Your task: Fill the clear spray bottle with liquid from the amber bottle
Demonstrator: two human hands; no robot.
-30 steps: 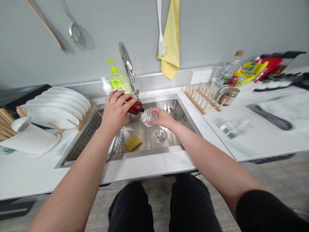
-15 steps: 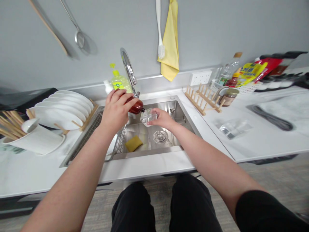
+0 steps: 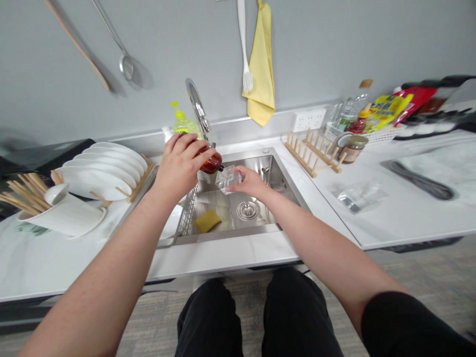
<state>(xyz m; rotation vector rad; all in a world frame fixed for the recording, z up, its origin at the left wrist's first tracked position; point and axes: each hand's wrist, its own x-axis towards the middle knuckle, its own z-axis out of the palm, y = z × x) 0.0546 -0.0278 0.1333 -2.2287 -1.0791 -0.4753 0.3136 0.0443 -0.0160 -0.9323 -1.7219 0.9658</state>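
Note:
My left hand (image 3: 178, 161) is wrapped round a brown bottle (image 3: 211, 162), which is tipped with its dark mouth pointing right and a little down. The mouth is at the rim of a small clear cup (image 3: 227, 180). My right hand (image 3: 251, 182) grips that cup from its right side, over the steel sink (image 3: 226, 233). Whether liquid is flowing cannot be made out. A yellow sponge (image 3: 207, 221) lies on the sink floor, left of the drain (image 3: 247, 210).
White plates (image 3: 100, 171) stand in a rack at left, near a holder (image 3: 69, 218) with chopsticks. The faucet (image 3: 199, 109) and a green pump bottle (image 3: 184, 124) are behind my left hand. A wooden rack (image 3: 314, 152), a jar (image 3: 353, 149) and a clear plastic bag (image 3: 362, 196) are at right.
The view has shifted slightly. Both hands keep their grip, with the brown bottle still tilted at the clear cup.

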